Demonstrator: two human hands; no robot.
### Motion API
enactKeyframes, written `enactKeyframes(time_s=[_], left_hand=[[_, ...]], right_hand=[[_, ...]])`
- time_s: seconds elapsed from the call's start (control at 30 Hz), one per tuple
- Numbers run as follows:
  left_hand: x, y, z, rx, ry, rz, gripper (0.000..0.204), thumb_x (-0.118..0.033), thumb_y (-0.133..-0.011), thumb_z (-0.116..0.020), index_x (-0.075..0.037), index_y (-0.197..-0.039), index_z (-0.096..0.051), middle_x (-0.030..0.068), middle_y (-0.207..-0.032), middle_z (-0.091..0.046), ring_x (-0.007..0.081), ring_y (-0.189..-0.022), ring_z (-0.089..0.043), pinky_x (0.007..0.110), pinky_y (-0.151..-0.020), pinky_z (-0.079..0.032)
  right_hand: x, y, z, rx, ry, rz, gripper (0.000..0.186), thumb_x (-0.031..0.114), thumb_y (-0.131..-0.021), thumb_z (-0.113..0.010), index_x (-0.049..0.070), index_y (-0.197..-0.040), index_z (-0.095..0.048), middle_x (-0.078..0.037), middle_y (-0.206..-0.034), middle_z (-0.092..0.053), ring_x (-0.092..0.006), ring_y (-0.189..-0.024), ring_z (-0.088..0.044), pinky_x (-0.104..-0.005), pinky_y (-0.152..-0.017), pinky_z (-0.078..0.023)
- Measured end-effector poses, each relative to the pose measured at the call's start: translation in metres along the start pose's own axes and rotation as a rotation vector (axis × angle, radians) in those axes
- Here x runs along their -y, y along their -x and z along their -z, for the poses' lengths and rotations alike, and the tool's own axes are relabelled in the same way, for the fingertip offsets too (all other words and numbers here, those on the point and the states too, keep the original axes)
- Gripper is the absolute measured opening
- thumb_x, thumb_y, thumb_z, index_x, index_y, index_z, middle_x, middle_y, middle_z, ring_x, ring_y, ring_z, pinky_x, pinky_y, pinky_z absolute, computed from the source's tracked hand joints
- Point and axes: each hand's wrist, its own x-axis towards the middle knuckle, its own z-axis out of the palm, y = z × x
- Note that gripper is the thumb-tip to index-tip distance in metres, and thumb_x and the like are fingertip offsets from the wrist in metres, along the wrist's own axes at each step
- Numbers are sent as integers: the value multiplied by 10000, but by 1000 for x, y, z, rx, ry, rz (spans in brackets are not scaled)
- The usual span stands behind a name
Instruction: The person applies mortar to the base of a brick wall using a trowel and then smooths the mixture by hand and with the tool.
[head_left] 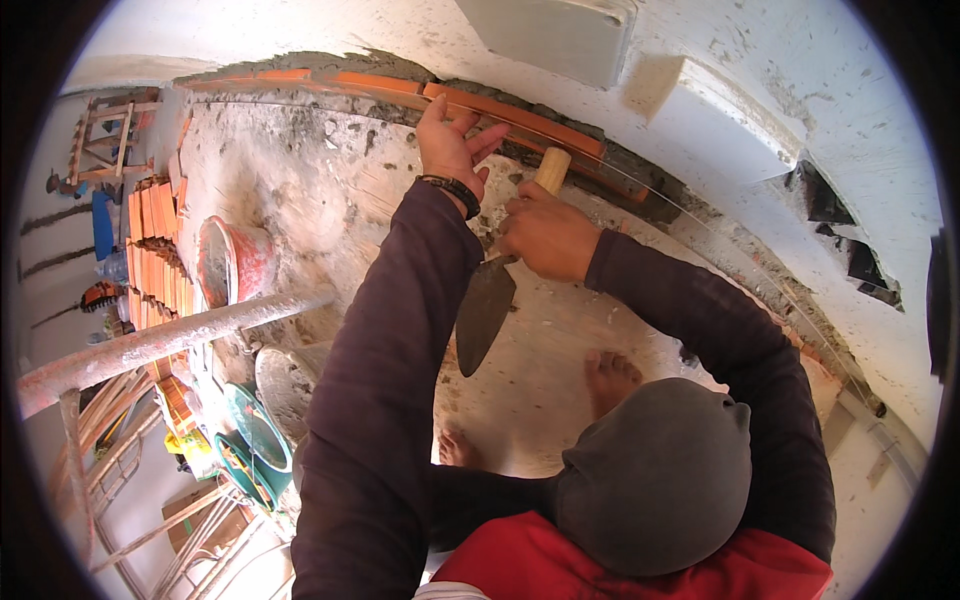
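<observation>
My left hand (455,150) is open, palm up with fingers loosely bent, at the lower edge of an orange tile strip (515,118) set in grey mortar along the wall base. Just right of it, my right hand (548,232) grips a trowel's wooden handle (553,166); the dark metal blade (485,315) points down over the mortar-stained floor (540,325). A thin string runs along the tile row. My bare toes (610,375) show below, beside a grey, rounded, cloth-covered shape (655,470).
At left are a red bucket (250,262), stacked orange tiles (160,260), a crusted metal pole (170,340), green tubs (258,430) and wooden frames. White boxes (725,120) project from the wall above, near dark holes (865,265).
</observation>
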Motion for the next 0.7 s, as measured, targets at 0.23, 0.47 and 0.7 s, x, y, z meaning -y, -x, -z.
enactKeyframes(time_s=[0.23,0.47,0.7], left_hand=[[4,7,7,35,39,-4,737,-629,-937,-252,-114,-1432,-436,135,-1169,-680,176,-1128,-498,405,-991,-190],[8,12,9,84,59,-42,752,-630,-939,-251,-109,-1460,-401,123,-1192,-671,175,-1062,-486,418,-1029,-173],[-6,28,33,98,68,-127,731,-600,-956,-274,-87,-1464,-380,100,-1232,-659,195,-1101,-468,436,-1040,-174]], right_hand=[[34,30,19,89,-49,-78,121,114,-753,-610,136,-733,-727,-33,-762,-673,-202,-876,-612,-362,-859,-385],[51,76,33,92,-197,-201,84,90,-710,-682,102,-794,-681,-39,-779,-637,-240,-903,-595,-388,-828,-383],[52,142,62,182,-314,-489,170,145,-740,-721,49,-867,-661,-135,-824,-630,-344,-877,-606,-454,-747,-450]])
